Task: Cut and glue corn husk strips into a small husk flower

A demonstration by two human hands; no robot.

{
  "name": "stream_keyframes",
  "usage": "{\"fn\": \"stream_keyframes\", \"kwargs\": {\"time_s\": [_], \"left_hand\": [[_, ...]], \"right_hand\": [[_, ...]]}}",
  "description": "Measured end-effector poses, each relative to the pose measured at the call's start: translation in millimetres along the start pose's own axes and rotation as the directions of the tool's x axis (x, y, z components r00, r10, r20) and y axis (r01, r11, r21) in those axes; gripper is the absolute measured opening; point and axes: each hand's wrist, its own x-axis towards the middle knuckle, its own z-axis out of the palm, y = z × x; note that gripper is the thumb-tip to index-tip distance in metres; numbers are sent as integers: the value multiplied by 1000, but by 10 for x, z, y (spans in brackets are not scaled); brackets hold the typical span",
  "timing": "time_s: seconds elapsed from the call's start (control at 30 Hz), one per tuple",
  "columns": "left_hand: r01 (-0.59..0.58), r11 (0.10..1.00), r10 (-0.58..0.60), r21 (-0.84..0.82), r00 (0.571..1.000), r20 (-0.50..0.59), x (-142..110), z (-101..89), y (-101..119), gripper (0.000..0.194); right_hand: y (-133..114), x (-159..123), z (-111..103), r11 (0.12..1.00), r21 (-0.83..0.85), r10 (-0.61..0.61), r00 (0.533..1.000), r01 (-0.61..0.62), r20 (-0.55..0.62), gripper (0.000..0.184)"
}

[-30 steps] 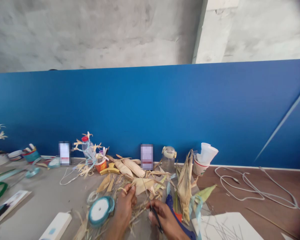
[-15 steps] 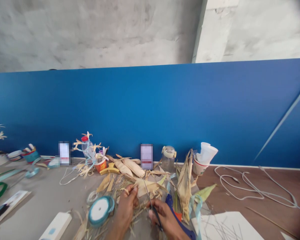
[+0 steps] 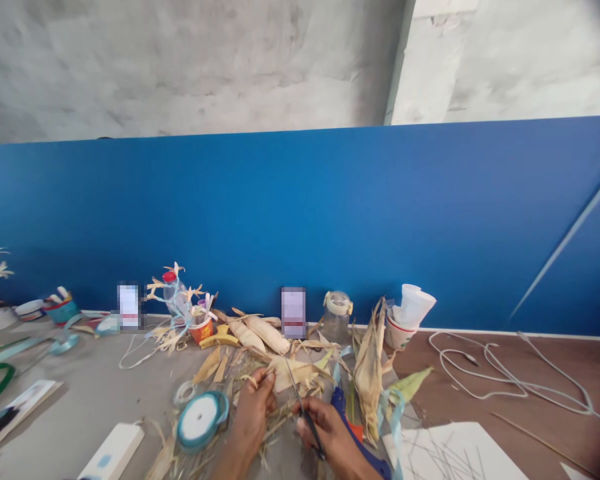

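Note:
My left hand [image 3: 253,410] is closed in a pinch on a small curled strip of dried corn husk [image 3: 249,380], whose lower part the fingers hide. To its right, my right hand [image 3: 330,430] grips a pair of dark-handled scissors [image 3: 311,430], the blades pointing up and away from me; they look closed together. A broad pale husk [image 3: 285,375] lies just beyond both hands, among loose scraps. Left of my left hand sits a spool of blue ribbon [image 3: 200,421]. A blue glue gun [image 3: 365,453] lies partly behind my right hand.
Several husks lie at the back, near a propped phone [image 3: 293,313] and a clear jar [image 3: 337,317]. A large dried husk bundle [image 3: 370,373] and a paper cup [image 3: 399,332] stand right of them. White paper [image 3: 460,447] with thin wires lies front right; a power strip [image 3: 113,453] front left.

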Motion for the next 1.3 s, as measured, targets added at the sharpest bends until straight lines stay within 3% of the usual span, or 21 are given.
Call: {"fn": "stream_keyframes", "kwargs": {"time_s": [0.3, 0.93, 1.3], "left_hand": [[3, 1000, -3, 27, 1000, 0, 40, -47, -27, 42], [-1, 997, 5, 81, 999, -51, 21, -60, 71, 38], [-71, 949, 96, 307, 993, -66, 8, -95, 152, 42]], "right_hand": [[45, 24, -15, 1000, -19, 21, 1000, -21, 17, 46], [180, 42, -28, 999, -29, 18, 998, -16, 55, 27], [146, 27, -24, 992, -77, 101, 992, -95, 78, 19]]}}
